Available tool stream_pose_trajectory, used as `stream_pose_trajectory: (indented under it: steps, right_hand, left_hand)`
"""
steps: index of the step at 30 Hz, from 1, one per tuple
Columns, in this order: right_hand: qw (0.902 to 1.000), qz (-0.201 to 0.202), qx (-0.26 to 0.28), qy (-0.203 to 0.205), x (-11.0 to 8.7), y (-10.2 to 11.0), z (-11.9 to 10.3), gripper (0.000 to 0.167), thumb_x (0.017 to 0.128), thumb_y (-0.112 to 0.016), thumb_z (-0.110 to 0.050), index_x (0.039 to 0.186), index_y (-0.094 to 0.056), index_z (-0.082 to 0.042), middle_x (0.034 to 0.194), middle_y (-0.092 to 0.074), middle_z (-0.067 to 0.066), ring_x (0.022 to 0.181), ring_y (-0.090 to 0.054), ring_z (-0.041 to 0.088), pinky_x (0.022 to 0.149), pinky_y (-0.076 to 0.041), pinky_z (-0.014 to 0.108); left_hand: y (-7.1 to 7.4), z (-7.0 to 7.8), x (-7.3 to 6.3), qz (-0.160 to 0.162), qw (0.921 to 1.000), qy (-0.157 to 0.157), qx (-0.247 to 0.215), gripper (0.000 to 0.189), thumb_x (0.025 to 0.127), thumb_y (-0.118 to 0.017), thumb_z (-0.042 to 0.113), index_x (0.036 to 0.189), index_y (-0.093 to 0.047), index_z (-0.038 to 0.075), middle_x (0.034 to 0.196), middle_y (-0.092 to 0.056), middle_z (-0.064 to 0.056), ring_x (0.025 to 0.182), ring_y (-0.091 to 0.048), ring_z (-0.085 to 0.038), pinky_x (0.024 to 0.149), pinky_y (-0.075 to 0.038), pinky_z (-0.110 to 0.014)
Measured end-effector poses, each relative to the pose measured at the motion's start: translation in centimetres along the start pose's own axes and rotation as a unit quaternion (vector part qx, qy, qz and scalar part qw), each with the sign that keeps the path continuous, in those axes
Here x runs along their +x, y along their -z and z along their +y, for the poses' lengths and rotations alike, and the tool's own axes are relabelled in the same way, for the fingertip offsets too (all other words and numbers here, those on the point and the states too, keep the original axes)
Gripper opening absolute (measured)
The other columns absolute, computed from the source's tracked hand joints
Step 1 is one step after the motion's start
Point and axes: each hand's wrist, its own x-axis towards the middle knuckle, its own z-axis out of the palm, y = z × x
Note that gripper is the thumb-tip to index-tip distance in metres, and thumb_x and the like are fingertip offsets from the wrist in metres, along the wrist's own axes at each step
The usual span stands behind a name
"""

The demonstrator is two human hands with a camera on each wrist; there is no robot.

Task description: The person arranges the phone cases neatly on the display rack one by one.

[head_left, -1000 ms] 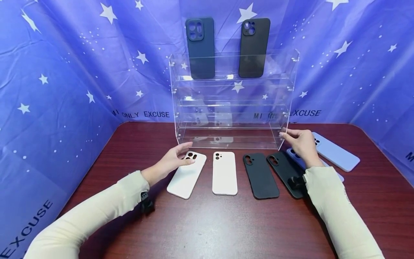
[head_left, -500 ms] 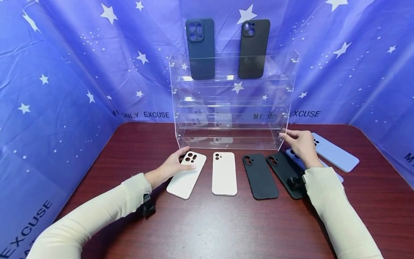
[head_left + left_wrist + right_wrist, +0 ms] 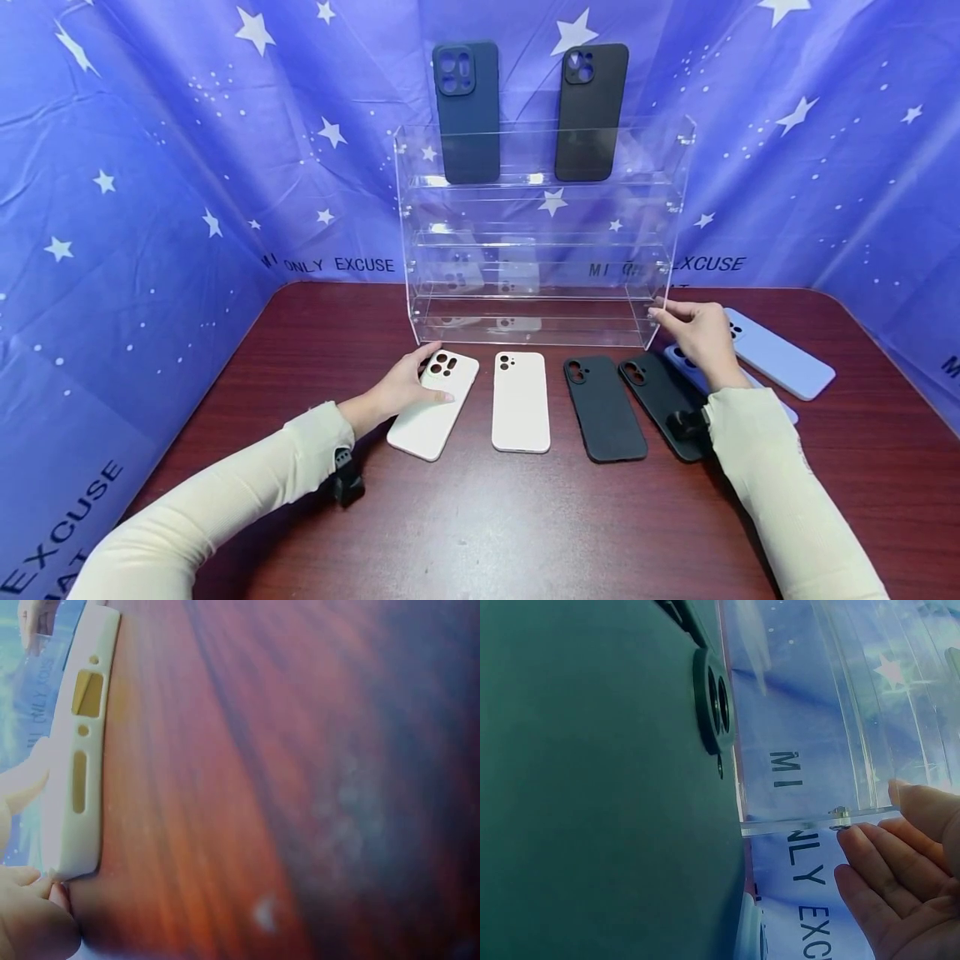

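My left hand (image 3: 397, 385) is at the leftmost white phone case (image 3: 431, 423), which lies tilted on the table. Its thumb rests on the back below the camera cutouts, and its fingers are at the left edge. In the left wrist view, that case's end with its port openings (image 3: 80, 780) shows between thumb and fingers. My right hand (image 3: 702, 332) pinches the right side panel of a clear acrylic display stand (image 3: 536, 297). The right wrist view shows the thumb (image 3: 930, 806) on one face of the panel and fingers on the other, near a metal screw (image 3: 840, 817).
A second white case (image 3: 521, 404) and two black cases (image 3: 606, 412) (image 3: 660, 392) lie in a row. Two light blue cases, one (image 3: 787, 357) farther right, lie near my right arm. A dark blue case (image 3: 471, 125) and a black case (image 3: 590, 117) stand on the top tier.
My left hand has come down onto the left white case, its thumb sliding lower on the back. The right hand stays on the stand's side panel.
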Motion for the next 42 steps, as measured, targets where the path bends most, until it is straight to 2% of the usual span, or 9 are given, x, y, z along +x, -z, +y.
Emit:
stream_pose_trajectory:
  steps: [6, 12, 16, 20, 24, 27, 31, 37, 42]
  right_hand:
    - [0.9999, -0.007, 0.002, -0.008, -0.2, 0.3, -0.1, 0.041, 0.091, -0.063, -0.034, 0.115, -0.067, -0.002, 0.102, -0.067, 0.024, 0.039, -0.027, 0.007, 0.035, -0.028, 0.026]
    - [0.9999, -0.003, 0.006, -0.013, -0.2, 0.3, -0.2, 0.040, 0.090, -0.063, -0.034, 0.114, -0.067, -0.003, 0.102, -0.067, 0.023, 0.038, -0.028, 0.007, 0.034, -0.029, 0.026]
    - [1.0000, 0.001, 0.000, -0.009, -0.2, 0.5, -0.1, 0.039, 0.090, -0.064, -0.033, 0.114, -0.067, -0.003, 0.101, -0.067, 0.024, 0.037, -0.029, 0.006, 0.034, -0.028, 0.026]
    - [0.9999, -0.004, -0.005, -0.010, -0.2, 0.6, 0.0, 0.040, 0.090, -0.063, -0.034, 0.115, -0.067, -0.003, 0.102, -0.067, 0.025, 0.038, -0.030, 0.006, 0.035, -0.027, 0.026]
    - [0.9998, -0.008, -0.007, -0.016, -0.3, 0.5, 0.1, 0.041, 0.090, -0.063, -0.036, 0.115, -0.067, -0.003, 0.104, -0.066, 0.024, 0.041, -0.027, 0.007, 0.035, -0.026, 0.026]
    - [0.9998, -0.010, -0.004, -0.018, -0.3, 0.4, 0.1, 0.042, 0.091, -0.062, -0.036, 0.115, -0.066, -0.003, 0.105, -0.066, 0.024, 0.040, -0.028, 0.007, 0.035, -0.027, 0.026]
    - [0.9998, -0.008, -0.003, -0.016, -0.3, 0.3, 0.1, 0.042, 0.090, -0.063, -0.036, 0.115, -0.066, -0.003, 0.106, -0.066, 0.024, 0.041, -0.031, 0.006, 0.036, -0.029, 0.026]
    - [0.9999, -0.002, -0.010, -0.007, -0.1, 0.1, 0.1, 0.039, 0.090, -0.064, -0.033, 0.113, -0.068, -0.003, 0.106, -0.066, 0.023, 0.046, -0.036, 0.007, 0.037, -0.029, 0.026]
    - [0.9999, -0.006, -0.008, -0.010, -0.1, 0.2, -0.2, 0.038, 0.090, -0.064, -0.032, 0.114, -0.067, -0.003, 0.108, -0.065, 0.023, 0.047, -0.040, 0.006, 0.037, -0.029, 0.027]
  left_hand:
    - [0.0, 0.4, -0.3, 0.020, 0.9985, -0.005, 0.051, 0.092, 0.070, -0.084, 0.012, 0.144, -0.032, 0.000, 0.142, -0.040, -0.023, 0.124, -0.046, -0.035, 0.101, -0.040, -0.043]
    - [-0.1, 0.8, -0.1, 0.032, 0.9881, -0.049, 0.143, 0.088, 0.069, -0.084, 0.016, 0.140, -0.037, -0.006, 0.141, -0.043, -0.023, 0.128, -0.039, -0.037, 0.108, -0.033, -0.045]
    - [-0.2, 1.1, 0.1, 0.039, 0.9822, -0.072, 0.169, 0.088, 0.067, -0.085, 0.016, 0.138, -0.039, -0.009, 0.141, -0.042, -0.024, 0.129, -0.038, -0.039, 0.109, -0.031, -0.047]
    - [-0.2, 1.9, 0.1, 0.035, 0.9803, -0.063, 0.184, 0.091, 0.065, -0.086, 0.015, 0.138, -0.038, -0.010, 0.140, -0.041, -0.025, 0.127, -0.041, -0.038, 0.108, -0.033, -0.046]
    - [0.3, 2.7, 0.4, 0.023, 0.9802, -0.032, 0.194, 0.095, 0.063, -0.087, 0.017, 0.136, -0.036, -0.014, 0.137, -0.043, -0.029, 0.124, -0.046, -0.037, 0.105, -0.038, -0.043]
    - [1.0, 3.2, 0.5, 0.012, 0.9823, 0.004, 0.187, 0.092, 0.065, -0.086, 0.018, 0.134, -0.037, -0.017, 0.129, -0.052, -0.030, 0.115, -0.053, -0.034, 0.100, -0.043, -0.041]
    - [2.0, 3.6, 0.7, 0.007, 0.9913, 0.058, 0.118, 0.076, 0.072, -0.082, 0.013, 0.131, -0.043, -0.015, 0.113, -0.064, -0.024, 0.095, -0.062, -0.023, 0.087, -0.052, -0.034]
    - [3.4, 4.3, 0.8, -0.006, 0.9962, 0.086, -0.003, 0.048, 0.083, -0.068, 0.002, 0.125, -0.051, -0.015, 0.098, -0.067, -0.021, 0.076, -0.062, -0.012, 0.073, -0.057, -0.031]
    - [4.2, 5.1, 0.6, -0.015, 0.9947, 0.097, -0.030, 0.039, 0.090, -0.060, 0.006, 0.125, -0.053, -0.012, 0.096, -0.067, -0.017, 0.077, -0.063, -0.013, 0.076, -0.057, -0.037]
